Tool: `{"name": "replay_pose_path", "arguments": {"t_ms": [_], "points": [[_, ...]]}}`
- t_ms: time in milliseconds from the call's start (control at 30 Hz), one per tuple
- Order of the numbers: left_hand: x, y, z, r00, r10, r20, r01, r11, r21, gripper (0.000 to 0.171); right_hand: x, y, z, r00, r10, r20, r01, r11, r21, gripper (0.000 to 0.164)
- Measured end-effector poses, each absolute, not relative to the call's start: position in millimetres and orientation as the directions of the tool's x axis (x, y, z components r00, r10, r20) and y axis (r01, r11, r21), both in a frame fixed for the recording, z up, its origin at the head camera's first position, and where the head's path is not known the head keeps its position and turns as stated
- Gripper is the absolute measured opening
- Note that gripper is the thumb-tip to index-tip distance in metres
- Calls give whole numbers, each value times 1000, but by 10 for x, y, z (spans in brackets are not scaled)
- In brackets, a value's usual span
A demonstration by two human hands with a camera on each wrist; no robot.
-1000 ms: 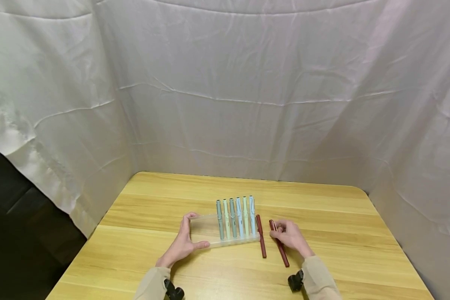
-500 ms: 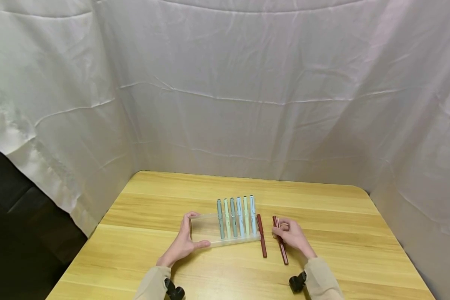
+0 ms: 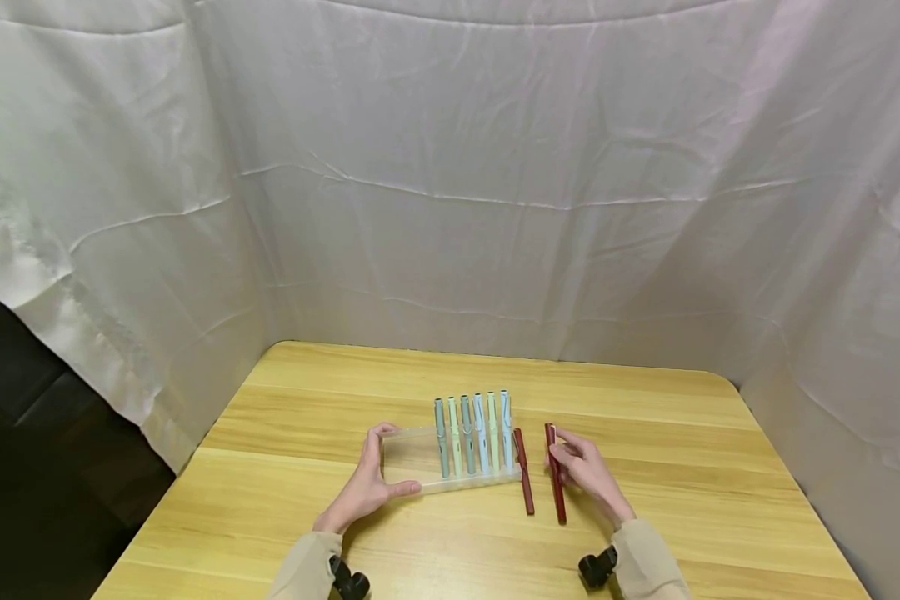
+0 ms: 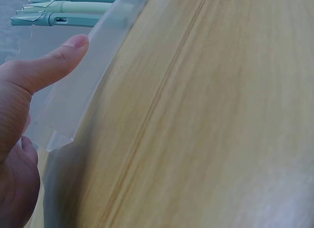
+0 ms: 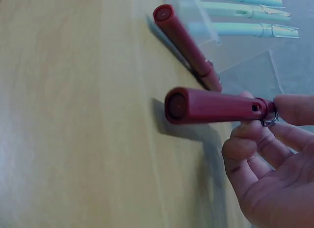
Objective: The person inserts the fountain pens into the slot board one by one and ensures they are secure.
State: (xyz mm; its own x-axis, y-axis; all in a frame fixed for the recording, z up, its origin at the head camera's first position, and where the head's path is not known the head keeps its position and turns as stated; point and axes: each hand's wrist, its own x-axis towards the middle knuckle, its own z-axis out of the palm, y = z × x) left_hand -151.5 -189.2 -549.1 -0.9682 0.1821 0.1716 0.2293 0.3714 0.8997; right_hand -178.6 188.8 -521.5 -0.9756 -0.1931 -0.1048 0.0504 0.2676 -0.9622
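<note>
My left hand point(image 3: 366, 492) grips the left end of a clear plastic pen rack point(image 3: 408, 456), its thumb along the near edge. Several capped pens stand side by side across the rack's right part: dark teal pens point(image 3: 441, 437), pale green pens point(image 3: 456, 442) and light blue pens point(image 3: 482, 437). My right hand point(image 3: 588, 471) pinches a dark red pen point(image 5: 216, 106) near its clip, with the barrel end pointing out in the right wrist view. A second red pen point(image 3: 526, 483) lies at the rack's right end, between the rack and the held pen.
The wooden table point(image 3: 292, 467) carries everything. Pale grey curtain cloth point(image 3: 480, 250) hangs behind it and on both sides. A dark area point(image 3: 37, 442) shows beyond the table's left edge.
The right hand has raised the red pen off the table and turned it closer to parallel with the other red pen. The left hand and the rack have stayed put.
</note>
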Motion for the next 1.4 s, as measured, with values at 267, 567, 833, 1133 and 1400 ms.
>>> {"name": "replay_pose_path", "arguments": {"t_ms": [267, 567, 833, 1133, 1400], "points": [[-1511, -1894, -5481, -973, 179, 148, 207, 377, 903, 98, -1741, 1870, -5139, -980, -179, -88, 58, 168, -984, 60], [-1509, -1936, -5452, -965, 212, 157, 228, 367, 902, 97, -1716, 1790, -5059, -979, -205, 21, -52, 146, -988, 52], [-1516, -1981, -5426, -958, 243, 150, 230, 347, 909, 96, -1742, 1674, -4987, -958, -274, 90, -105, 41, -994, 45], [-1515, -1977, -5435, -959, 237, 156, 231, 334, 914, 96, -1731, 1442, -4882, -945, -274, 179, -197, 41, -979, 43], [-1514, -1952, -5444, -963, 223, 150, 222, 348, 911, 96, -1718, 1187, -4850, -937, -227, 266, -299, 127, -946, 39]]}}
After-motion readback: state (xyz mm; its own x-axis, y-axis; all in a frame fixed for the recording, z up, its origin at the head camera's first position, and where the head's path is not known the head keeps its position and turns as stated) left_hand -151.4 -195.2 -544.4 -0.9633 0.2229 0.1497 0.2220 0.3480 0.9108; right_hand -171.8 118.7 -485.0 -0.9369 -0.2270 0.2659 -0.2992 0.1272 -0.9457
